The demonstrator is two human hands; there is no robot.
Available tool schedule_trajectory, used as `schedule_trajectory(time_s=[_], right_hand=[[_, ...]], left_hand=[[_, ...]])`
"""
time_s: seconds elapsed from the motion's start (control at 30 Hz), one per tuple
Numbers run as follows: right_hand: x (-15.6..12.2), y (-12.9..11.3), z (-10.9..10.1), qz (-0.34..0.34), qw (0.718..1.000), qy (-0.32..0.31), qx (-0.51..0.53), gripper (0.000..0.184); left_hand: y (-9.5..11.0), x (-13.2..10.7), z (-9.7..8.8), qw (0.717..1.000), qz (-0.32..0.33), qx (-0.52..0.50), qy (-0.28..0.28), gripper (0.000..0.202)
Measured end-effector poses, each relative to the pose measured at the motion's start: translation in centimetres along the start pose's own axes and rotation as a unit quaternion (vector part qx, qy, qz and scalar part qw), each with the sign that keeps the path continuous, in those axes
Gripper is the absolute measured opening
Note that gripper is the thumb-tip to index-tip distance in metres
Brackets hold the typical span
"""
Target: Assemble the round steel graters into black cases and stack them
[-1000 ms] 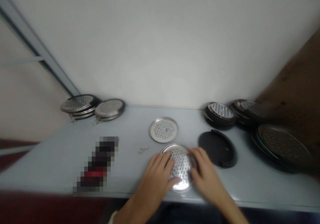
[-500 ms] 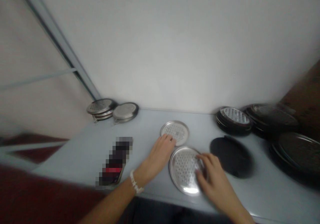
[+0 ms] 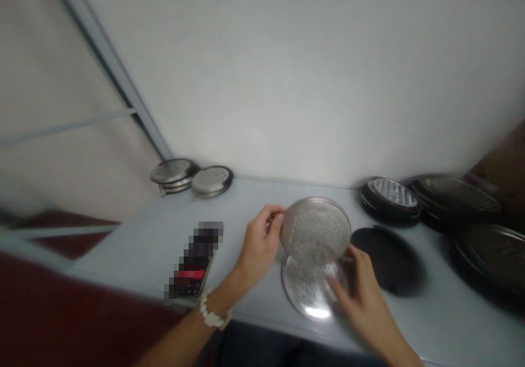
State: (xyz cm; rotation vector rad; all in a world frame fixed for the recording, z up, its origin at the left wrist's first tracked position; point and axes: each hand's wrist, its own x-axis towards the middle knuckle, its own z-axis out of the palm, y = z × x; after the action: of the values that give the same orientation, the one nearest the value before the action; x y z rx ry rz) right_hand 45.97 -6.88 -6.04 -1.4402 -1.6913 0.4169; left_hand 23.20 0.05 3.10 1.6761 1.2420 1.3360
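Note:
My left hand (image 3: 262, 238) pinches the left rim of a round metal grater plate (image 3: 318, 226) and holds it tilted up above the table. Beneath it lies a second round metal grater plate (image 3: 305, 293), partly covered by the raised one. My right hand (image 3: 363, 290) is by the lower right of both plates, thumb and fingers apart. Its fingertips are close to the raised plate's edge; whether they touch it I cannot tell. A flat black round piece (image 3: 388, 260) rests just right of my right hand.
On the grey table (image 3: 135, 257) lies a phone (image 3: 194, 268), partly pixelated. Stacked round graters (image 3: 174, 173) and another grater stack (image 3: 212, 181) stand at the back left. Black-rimmed graters (image 3: 391, 200) and larger dark round pieces (image 3: 492, 263) stand on the right. A wall (image 3: 262, 82) rises behind.
My left hand has lifted the farther grater plate off the table and brought it right and nearer, over the other plate. My right hand has stayed by the lower plate's right side.

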Motion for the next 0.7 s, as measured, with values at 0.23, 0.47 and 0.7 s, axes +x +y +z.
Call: schedule_trajectory(time_s=[0.23,0.47,0.7], right_hand=[[-3.0,-1.1,-1.1,-0.008,0.997,-0.003,0.075,0.070],[-5.2,1.5,-0.7,-0.072,0.982,-0.042,-0.172,0.092],[-5.7,2.0,0.5,-0.103,0.962,-0.038,-0.249,0.106]], left_hand=[[-4.1,-2.6,1.1,0.978,-0.160,-0.086,-0.100,0.032],[-5.0,-3.8,1.6,0.978,-0.037,0.178,-0.101,0.025],[-3.9,-4.4,1.1,0.925,-0.023,0.338,-0.174,0.034]])
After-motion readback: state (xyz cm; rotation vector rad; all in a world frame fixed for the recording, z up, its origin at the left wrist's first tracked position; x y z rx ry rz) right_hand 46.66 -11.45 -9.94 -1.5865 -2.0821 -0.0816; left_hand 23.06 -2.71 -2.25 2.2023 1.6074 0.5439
